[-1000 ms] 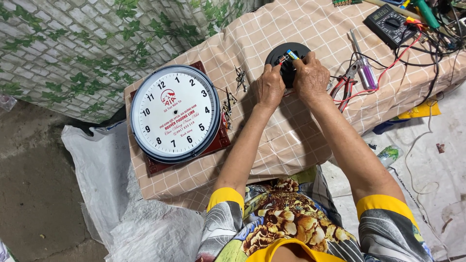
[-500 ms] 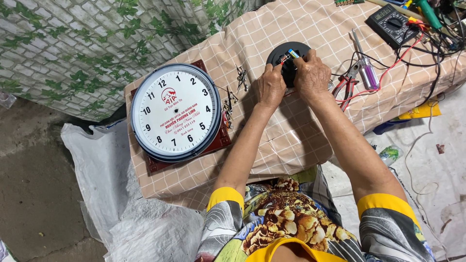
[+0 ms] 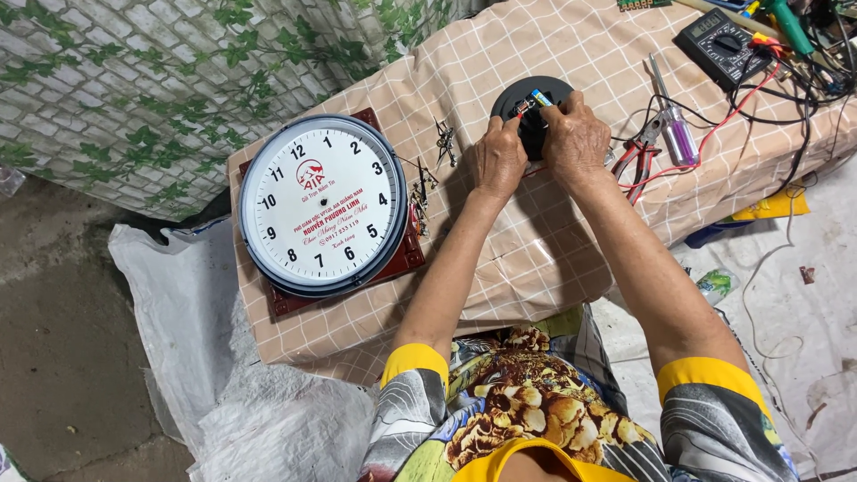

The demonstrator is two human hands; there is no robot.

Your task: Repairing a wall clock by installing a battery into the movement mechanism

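My left hand (image 3: 498,159) and my right hand (image 3: 574,136) meet over a small black round part (image 3: 536,93) on the checked cloth. Both hands pinch something at its middle; a small blue-tipped piece and a red wire end (image 3: 527,105) stick out between the fingertips. What exactly each finger grips is hidden. A round white wall clock (image 3: 321,203) with a dark rim lies face up on a dark red board (image 3: 393,259) to the left of my hands. Small metal clock hands (image 3: 444,140) lie between the clock and my left hand.
The low table has a beige checked cloth (image 3: 536,259). Red-handled pliers (image 3: 638,152), a purple-handled screwdriver (image 3: 678,134), a black multimeter (image 3: 725,40) and red and black leads (image 3: 759,89) lie at the right. White plastic sheeting (image 3: 205,357) covers the floor at the left.
My hands stay on the black part, with only slight finger movement. The clock and tools have not moved.
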